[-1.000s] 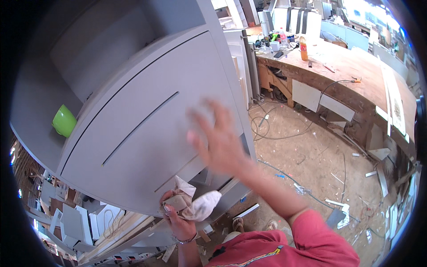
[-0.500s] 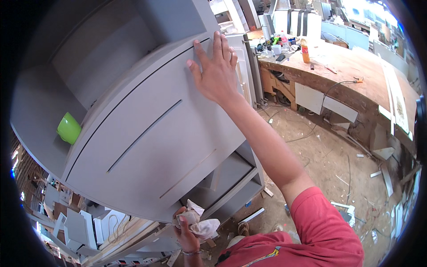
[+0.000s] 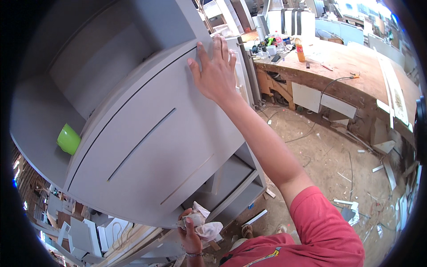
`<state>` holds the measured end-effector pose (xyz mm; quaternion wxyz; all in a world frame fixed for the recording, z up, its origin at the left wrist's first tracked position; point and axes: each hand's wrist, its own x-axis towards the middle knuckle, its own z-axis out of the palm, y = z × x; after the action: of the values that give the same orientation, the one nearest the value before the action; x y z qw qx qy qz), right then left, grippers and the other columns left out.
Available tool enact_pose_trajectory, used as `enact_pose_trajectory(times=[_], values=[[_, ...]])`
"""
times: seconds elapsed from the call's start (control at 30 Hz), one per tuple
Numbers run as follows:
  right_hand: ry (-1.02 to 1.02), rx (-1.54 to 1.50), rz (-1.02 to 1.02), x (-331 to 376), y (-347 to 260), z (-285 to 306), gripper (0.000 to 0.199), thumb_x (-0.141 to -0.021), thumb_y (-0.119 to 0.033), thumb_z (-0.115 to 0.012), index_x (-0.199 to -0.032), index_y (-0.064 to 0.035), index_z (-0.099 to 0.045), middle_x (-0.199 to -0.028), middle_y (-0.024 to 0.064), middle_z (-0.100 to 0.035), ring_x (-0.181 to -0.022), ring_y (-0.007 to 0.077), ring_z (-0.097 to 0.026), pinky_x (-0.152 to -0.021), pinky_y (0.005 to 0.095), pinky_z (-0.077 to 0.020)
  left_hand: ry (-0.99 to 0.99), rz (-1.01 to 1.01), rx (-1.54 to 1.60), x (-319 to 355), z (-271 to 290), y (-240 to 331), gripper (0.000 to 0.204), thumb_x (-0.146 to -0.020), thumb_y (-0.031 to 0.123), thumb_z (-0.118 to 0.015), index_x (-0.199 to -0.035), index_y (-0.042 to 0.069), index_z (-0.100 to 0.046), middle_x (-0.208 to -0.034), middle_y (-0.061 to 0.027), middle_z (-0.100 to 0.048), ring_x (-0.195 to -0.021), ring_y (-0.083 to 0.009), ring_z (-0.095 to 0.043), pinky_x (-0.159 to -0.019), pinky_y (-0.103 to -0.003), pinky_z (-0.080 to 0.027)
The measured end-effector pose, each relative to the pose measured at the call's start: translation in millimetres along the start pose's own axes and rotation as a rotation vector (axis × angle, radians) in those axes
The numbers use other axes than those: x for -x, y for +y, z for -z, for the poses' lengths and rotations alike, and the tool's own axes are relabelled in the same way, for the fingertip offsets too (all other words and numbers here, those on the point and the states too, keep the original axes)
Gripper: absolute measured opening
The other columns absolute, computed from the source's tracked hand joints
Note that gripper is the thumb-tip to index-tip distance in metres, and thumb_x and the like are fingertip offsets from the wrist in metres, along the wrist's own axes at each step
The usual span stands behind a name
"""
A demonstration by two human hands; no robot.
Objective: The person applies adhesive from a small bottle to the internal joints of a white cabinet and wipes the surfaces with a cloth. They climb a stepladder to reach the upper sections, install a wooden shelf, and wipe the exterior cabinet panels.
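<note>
A crumpled whitish cloth (image 3: 209,231) was clamped in the left hand (image 3: 191,236), whose fingers were closed around it near the lower edge of the panel (image 3: 155,151); whether a second, firmer piece was gripped with it could not be told at that size. Nothing was held in the right hand (image 3: 215,76), which was laid palm down with its fingers apart on the upper right corner of the grey panel, the fingertips being set at its border. A second earlier that hand had been caught in a blur farther down; by now it had been settled at the corner, so contact was judged to have been shifted to the edge, with the middle left uncovered and the cloth unused there. The panel was set in the front of a grey cabinet (image 3: 186,18), and was marked by a dark slot (image 3: 141,144) and a fainter groove (image 3: 187,180). In the open space above, a green cup (image 3: 68,139) was tilted (at least as seen through the bent lens). Beyond, an orange-filled bottle (image 3: 300,51) was stood on a wooden workbench (image 3: 347,64), and scraps were strewn over the floor (image 3: 320,155).
</note>
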<state>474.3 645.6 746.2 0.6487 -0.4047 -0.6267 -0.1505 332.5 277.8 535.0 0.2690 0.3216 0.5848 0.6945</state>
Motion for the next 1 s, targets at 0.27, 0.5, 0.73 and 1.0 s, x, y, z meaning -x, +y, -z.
enact_pose_trajectory(times=[0.27, 0.5, 0.73, 1.0], values=[[0.061, -0.081, -0.066, 4, 8, 41, 0.054, -0.099, -0.033, -0.056, -0.142, -0.0005, -0.047, -0.148, 0.0332, -0.038, -0.142, 0.0454, -0.033, -0.114, 0.0564, -0.0276, -0.056, -0.038, 0.027, -5, -8, -1, 0.055, -0.095, 0.046, -0.067, -0.125, 0.000, -0.059, -0.119, -0.0107, -0.059, -0.110, -0.0233, -0.058, -0.097, -0.037, -0.048], [-0.528, -0.835, -0.211, 233, -85, 134, 0.039, -0.091, -0.012, -0.066, -0.125, 0.0048, -0.059, -0.115, 0.0255, -0.059, -0.105, 0.0428, -0.058, -0.091, 0.0466, -0.0470, -0.002, -0.164, 0.287, 5, -3, 12, 0.055, -0.101, 0.052, -0.052, -0.129, 0.004, -0.053, -0.118, -0.0087, -0.059, -0.113, -0.0227, -0.058, -0.097, -0.040, -0.050], [-0.912, -1.053, -0.388, 328, -129, 199, 0.028, -0.095, -0.018, -0.064, -0.108, 0.0064, -0.067, -0.109, 0.0209, -0.059, -0.097, 0.0349, -0.059, -0.087, 0.0381, -0.0473, 0.299, 0.006, 0.169, 7, -37, 27, 0.050, -0.106, 0.050, -0.045, -0.112, 0.005, -0.066, -0.099, -0.0043, -0.064, -0.088, -0.0126, -0.060, -0.076, -0.027, -0.049], [-1.059, -1.060, -0.397, 324, -144, 216, 0.017, -0.081, -0.004, -0.076, -0.094, 0.0023, -0.068, -0.096, 0.0166, -0.068, -0.089, 0.0307, -0.066, -0.078, 0.0366, -0.0500, 0.384, -0.243, 0.270, 31, -1, 34, 0.039, -0.106, 0.041, -0.050, -0.104, 0.005, -0.066, -0.093, -0.0019, -0.065, -0.081, -0.0096, -0.058, -0.074, -0.026, -0.048]])
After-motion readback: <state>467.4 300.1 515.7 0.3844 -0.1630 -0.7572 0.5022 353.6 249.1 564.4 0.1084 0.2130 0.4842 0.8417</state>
